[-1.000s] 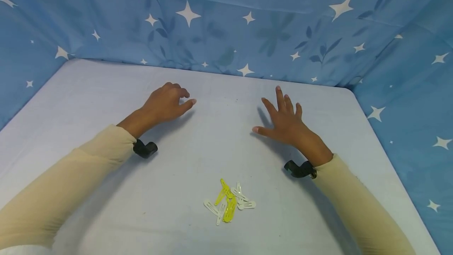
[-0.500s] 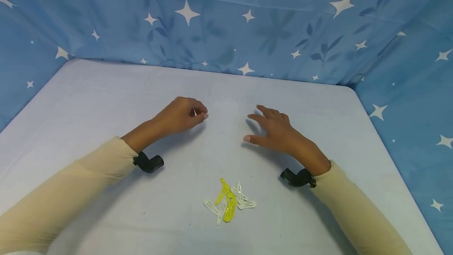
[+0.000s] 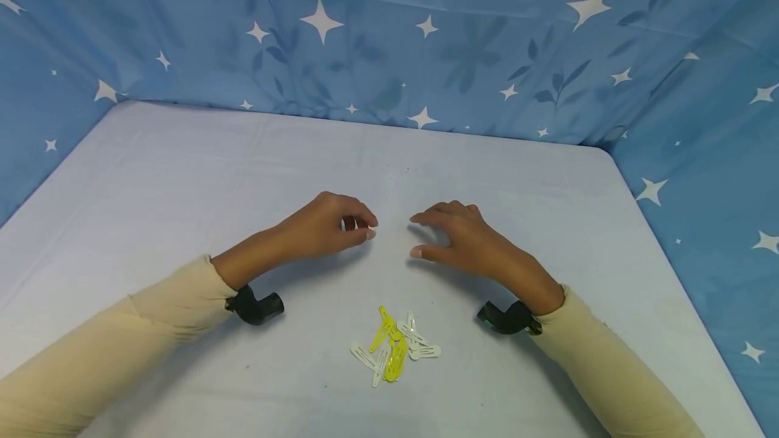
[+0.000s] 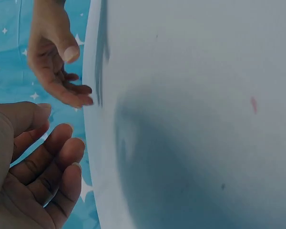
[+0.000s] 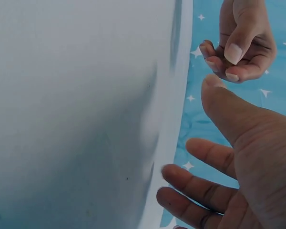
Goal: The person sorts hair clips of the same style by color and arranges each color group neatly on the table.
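Drawn inward since a second ago, the left hand (image 3: 325,227) curves loosely, thumb and fingertips just apart; yellow and white hair clips (image 3: 395,360) lie clustered on the white table's (image 3: 182,167) near side; right hand (image 3: 467,242), inward too, hovers, thumb and fingers parted.

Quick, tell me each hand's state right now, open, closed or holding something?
Left hand: open, loosely curled, holding nothing.
Right hand: open, holding nothing.
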`<state>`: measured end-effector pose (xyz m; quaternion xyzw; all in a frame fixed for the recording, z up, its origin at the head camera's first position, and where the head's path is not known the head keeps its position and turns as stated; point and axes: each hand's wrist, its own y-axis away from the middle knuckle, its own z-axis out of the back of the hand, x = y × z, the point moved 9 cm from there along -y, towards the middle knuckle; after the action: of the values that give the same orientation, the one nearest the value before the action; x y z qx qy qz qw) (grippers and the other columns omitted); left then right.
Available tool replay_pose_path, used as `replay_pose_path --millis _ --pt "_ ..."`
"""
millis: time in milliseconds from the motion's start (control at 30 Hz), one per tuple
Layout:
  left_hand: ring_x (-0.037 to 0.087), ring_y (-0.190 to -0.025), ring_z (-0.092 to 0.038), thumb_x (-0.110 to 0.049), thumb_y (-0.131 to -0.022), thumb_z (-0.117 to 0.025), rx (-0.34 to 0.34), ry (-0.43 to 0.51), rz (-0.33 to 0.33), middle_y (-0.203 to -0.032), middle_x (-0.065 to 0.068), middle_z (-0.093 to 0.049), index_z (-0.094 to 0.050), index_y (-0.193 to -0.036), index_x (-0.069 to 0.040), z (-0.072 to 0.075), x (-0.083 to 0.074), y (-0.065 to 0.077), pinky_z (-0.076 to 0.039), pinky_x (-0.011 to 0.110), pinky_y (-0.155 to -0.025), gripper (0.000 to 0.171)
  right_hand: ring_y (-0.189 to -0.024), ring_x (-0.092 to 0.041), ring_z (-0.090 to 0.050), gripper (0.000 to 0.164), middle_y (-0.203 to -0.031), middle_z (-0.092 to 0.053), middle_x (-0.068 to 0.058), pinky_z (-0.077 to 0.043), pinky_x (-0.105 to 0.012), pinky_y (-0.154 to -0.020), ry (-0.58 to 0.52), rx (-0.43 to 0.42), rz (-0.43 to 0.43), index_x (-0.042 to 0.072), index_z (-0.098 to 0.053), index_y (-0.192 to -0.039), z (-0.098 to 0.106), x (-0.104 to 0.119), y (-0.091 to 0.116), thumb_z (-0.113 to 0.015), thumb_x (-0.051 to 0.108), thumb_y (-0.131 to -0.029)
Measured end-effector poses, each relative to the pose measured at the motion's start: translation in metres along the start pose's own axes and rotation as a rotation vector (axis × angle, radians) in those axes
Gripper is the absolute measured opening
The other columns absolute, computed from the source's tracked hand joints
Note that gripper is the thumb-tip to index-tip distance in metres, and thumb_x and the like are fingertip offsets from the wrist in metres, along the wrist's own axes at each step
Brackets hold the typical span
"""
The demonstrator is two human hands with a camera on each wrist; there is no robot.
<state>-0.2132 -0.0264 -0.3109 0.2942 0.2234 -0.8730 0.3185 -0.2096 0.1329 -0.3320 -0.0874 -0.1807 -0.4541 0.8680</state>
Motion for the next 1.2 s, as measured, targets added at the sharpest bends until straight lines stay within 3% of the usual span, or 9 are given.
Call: replay_pose_path --millis 267,567,800,1033,1200 --pt "0.007 -0.076 -0.058 -0.009 -0.088 -0.071 0.050 0.113 -0.010 -0.092 -0.006 -0.069 -0.074 -0.104 -0.005 -0.018 -0.013 0.009 -0.050 0.025 -0.065 0.016 -0.116 -0.021 -0.051 0.045 -0.122 -0.062 -0.002 -0.033 -0.051 -0.094 -0.119 -0.011 0.069 0.012 -0.066 -0.126 -0.007 0.009 0.002 -0.074 0.035 -0.088" --pt "0.006 -0.077 -0.061 -0.009 -0.087 -0.073 0.097 0.230 0.040 -0.092 -0.010 -0.069 -0.075 -0.102 -0.008 -0.035 -0.020 0.019 -0.051 0.025 -0.070 0.015 -0.098 -0.015 -0.056 0.039 -0.116 -0.064 0.001 -0.047 -0.035 -0.087 -0.265 0.024 0.135 0.008 -0.066 -0.123 -0.021 0.026 0.005 -0.076 0.018 -0.086" --pt "0.008 -0.071 -0.060 -0.005 -0.085 -0.073 0.128 0.352 0.073 -0.090 -0.008 -0.070 -0.075 -0.101 -0.008 -0.049 -0.024 0.029 -0.049 0.025 -0.060 0.016 -0.092 -0.012 -0.057 0.034 -0.104 -0.064 0.004 -0.048 -0.030 -0.081 -0.300 0.051 0.175 0.008 -0.067 -0.120 -0.027 0.040 0.011 -0.075 0.012 -0.087" --pt "0.007 -0.073 -0.058 -0.003 -0.084 -0.073 0.120 0.361 0.007 -0.098 -0.003 -0.071 -0.075 -0.100 -0.007 -0.060 -0.033 0.037 -0.048 0.024 -0.066 0.017 -0.090 -0.010 -0.057 0.030 -0.100 -0.064 0.006 -0.048 -0.028 -0.078 -0.328 0.084 0.208 0.009 -0.067 -0.117 -0.035 0.048 0.016 -0.073 0.009 -0.087" --pt "0.009 -0.074 -0.057 -0.006 -0.081 -0.078 0.127 0.337 0.037 -0.095 -0.007 -0.068 -0.074 -0.095 -0.012 -0.064 -0.035 0.041 -0.047 0.024 -0.067 0.016 -0.087 -0.010 -0.054 0.030 -0.100 -0.061 0.009 -0.046 -0.027 -0.076 -0.346 0.141 0.205 0.016 -0.068 -0.118 -0.040 0.052 0.017 -0.074 0.016 -0.088"
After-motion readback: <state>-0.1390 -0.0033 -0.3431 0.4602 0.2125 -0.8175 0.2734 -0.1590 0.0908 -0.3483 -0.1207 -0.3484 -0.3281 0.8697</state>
